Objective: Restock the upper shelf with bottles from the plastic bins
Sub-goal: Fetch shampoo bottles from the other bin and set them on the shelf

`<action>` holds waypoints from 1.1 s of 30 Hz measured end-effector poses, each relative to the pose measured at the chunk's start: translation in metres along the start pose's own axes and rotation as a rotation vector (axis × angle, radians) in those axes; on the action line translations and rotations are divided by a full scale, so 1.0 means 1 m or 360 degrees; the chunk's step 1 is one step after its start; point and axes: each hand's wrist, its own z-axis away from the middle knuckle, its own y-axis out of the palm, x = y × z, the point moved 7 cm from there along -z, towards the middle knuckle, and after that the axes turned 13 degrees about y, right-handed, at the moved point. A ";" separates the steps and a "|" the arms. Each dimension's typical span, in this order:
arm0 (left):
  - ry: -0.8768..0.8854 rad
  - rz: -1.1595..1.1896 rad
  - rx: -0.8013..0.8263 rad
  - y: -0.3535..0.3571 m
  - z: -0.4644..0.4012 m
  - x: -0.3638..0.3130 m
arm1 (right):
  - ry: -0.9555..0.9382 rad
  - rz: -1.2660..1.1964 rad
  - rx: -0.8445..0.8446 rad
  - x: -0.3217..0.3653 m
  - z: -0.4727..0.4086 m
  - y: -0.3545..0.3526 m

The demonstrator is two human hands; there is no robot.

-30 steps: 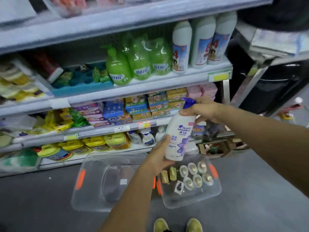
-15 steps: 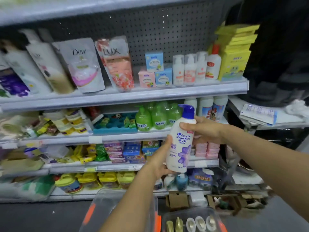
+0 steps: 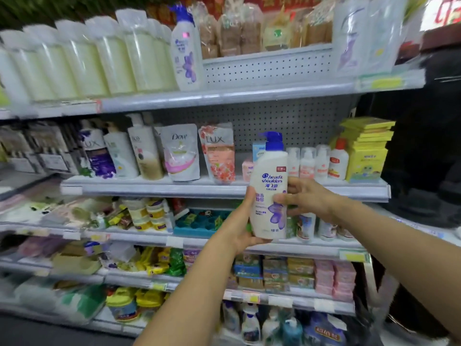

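Both hands are clamped on one white plastic shampoo bottle with a blue pump cap and a purple flower on its label. The left hand cups the lower left side and the base, its thumb running up the bottle's left edge; the right hand wraps the middle from the right, with the thumb across the label and the fingers behind. The bottle is held upright in the air — in front of the grey metal middle shelf edge, touching no shelf.

Above, the grey upper shelf carries a matching white flower-label bottle with a blue pump, which stands just right of a row of pale yellow-green refill pouches. To that bottle's right the shelf shows bare pegboard — then tall clear-wrapped packs at the far right. Behind the held bottle, on the middle shelf, stand small white bottles with clear caps and a pink floral refill pouch.
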 end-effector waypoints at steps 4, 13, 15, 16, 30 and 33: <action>0.0063 -0.0006 -0.0037 -0.011 0.008 -0.024 | -0.0089 -0.0015 0.0015 0.022 -0.001 0.012; 0.0188 0.0056 0.0006 -0.034 0.003 -0.076 | -0.0262 0.0028 -0.0075 0.079 -0.017 0.038; 0.0241 0.0039 0.0004 -0.045 0.000 -0.091 | -0.0293 -0.0010 -0.0097 0.092 -0.024 0.045; 0.0273 0.0029 0.0013 -0.055 -0.003 -0.099 | -0.0315 -0.0021 -0.0110 0.101 -0.030 0.053; 0.0720 -0.0412 0.0163 -0.158 -0.063 -0.241 | -0.0567 -0.0106 -0.0396 0.217 -0.102 0.116; 0.0812 -0.0497 0.0216 -0.170 -0.078 -0.262 | -0.0587 -0.0169 -0.0466 0.231 -0.115 0.121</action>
